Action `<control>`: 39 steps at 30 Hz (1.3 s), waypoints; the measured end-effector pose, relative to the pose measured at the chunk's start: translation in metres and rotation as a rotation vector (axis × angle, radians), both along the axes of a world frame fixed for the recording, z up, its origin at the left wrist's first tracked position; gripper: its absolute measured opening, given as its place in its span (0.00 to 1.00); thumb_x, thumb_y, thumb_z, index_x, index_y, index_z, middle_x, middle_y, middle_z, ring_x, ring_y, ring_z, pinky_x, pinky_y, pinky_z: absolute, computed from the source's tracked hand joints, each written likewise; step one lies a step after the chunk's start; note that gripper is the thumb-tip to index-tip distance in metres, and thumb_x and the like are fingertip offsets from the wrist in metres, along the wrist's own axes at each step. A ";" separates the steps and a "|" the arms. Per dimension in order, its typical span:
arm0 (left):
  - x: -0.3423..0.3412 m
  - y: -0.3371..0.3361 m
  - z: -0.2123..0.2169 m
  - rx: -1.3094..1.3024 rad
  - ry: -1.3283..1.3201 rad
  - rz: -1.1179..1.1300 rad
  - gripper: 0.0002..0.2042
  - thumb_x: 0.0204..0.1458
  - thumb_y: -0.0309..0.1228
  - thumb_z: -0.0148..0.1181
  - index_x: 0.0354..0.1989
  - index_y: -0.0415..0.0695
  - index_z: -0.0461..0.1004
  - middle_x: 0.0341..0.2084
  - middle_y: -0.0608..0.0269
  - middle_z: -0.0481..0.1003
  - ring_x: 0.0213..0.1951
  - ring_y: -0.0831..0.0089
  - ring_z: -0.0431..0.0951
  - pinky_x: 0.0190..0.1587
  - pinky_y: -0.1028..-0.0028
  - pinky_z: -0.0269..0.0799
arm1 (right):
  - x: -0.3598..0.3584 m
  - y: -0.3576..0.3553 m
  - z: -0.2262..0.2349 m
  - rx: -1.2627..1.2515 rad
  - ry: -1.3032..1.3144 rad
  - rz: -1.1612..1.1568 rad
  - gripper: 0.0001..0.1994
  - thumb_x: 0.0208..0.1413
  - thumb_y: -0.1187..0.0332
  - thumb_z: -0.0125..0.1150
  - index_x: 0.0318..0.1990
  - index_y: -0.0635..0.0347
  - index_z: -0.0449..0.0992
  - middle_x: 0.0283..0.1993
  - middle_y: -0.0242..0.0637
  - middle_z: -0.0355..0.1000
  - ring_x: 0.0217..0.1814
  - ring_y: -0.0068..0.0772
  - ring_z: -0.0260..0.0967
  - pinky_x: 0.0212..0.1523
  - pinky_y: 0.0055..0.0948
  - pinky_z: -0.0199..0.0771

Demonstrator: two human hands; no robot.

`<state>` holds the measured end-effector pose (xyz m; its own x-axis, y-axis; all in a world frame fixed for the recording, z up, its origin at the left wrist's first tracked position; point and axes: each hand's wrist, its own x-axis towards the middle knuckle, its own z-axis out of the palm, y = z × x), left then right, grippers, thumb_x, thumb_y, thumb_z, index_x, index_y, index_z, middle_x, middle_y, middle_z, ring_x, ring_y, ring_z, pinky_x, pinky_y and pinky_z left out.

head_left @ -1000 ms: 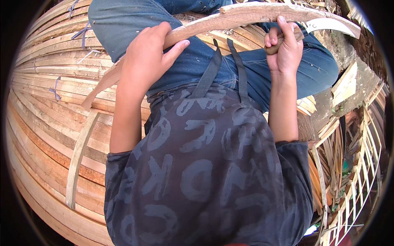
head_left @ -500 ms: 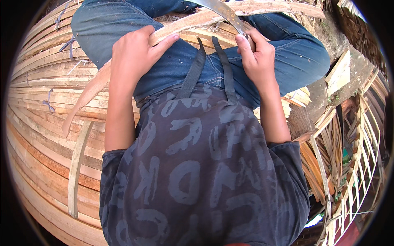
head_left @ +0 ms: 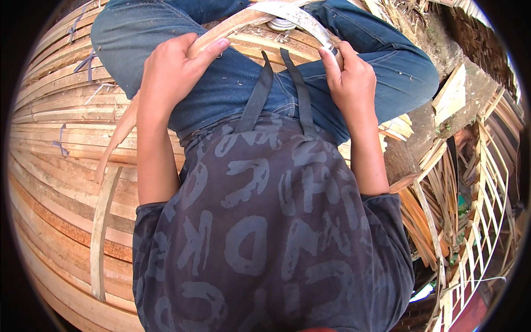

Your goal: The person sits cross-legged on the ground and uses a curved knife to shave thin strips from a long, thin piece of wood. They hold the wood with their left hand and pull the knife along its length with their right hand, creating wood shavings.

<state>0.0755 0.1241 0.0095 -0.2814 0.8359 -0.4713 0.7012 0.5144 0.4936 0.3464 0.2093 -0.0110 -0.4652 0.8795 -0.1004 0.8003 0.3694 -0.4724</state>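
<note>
Wooden strip (head_left: pixel 219 33) fills your curled left hand (head_left: pixel 170 72); your closed right hand (head_left: pixel 352 74) grips a sickle (head_left: pixel 300 18), blade (head_left: pixel 282 9) pointing toward ten o'clock.

The strip (head_left: pixel 225 30) crosses the left leg (head_left: pixel 141 33), with slats (head_left: pixel 61 202) left, lattice (head_left: pixel 487 210) right.

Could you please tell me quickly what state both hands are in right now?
Left hand: closed, holding the wooden strip.
Right hand: closed, holding the curved knife by its handle.
</note>
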 end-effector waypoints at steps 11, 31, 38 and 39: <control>-0.001 -0.001 0.000 0.036 -0.039 0.036 0.26 0.53 0.51 0.58 0.20 0.37 0.68 0.11 0.63 0.59 0.18 0.75 0.58 0.23 0.70 0.57 | 0.007 0.017 0.007 0.163 -0.106 -0.026 0.17 0.56 0.53 0.60 0.27 0.57 0.66 0.19 0.37 0.70 0.23 0.49 0.70 0.23 0.42 0.67; 0.005 -0.006 -0.001 0.053 0.022 0.173 0.26 0.53 0.53 0.58 0.20 0.38 0.71 0.10 0.65 0.60 0.17 0.78 0.59 0.22 0.72 0.57 | -0.038 0.007 0.001 0.054 0.127 0.036 0.14 0.55 0.58 0.62 0.35 0.59 0.71 0.23 0.43 0.73 0.26 0.51 0.72 0.25 0.42 0.70; 0.009 -0.008 -0.001 0.023 0.092 0.166 0.31 0.50 0.60 0.55 0.19 0.38 0.70 0.14 0.53 0.69 0.21 0.57 0.71 0.28 0.63 0.66 | -0.003 0.061 0.003 0.189 -0.164 -0.103 0.16 0.62 0.54 0.52 0.37 0.59 0.72 0.26 0.46 0.73 0.31 0.58 0.71 0.31 0.49 0.68; 0.009 -0.007 -0.001 0.005 0.085 0.144 0.32 0.49 0.62 0.54 0.19 0.38 0.70 0.15 0.49 0.72 0.23 0.50 0.75 0.30 0.61 0.69 | 0.025 0.083 0.003 0.157 -0.219 -0.221 0.18 0.62 0.52 0.50 0.37 0.59 0.73 0.30 0.51 0.75 0.33 0.62 0.72 0.35 0.52 0.71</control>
<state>0.0847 0.1174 0.0086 -0.4369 0.7864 -0.4367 0.6600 0.6101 0.4384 0.3714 0.2926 -0.0085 -0.2438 0.9693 -0.0323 0.9452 0.2300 -0.2319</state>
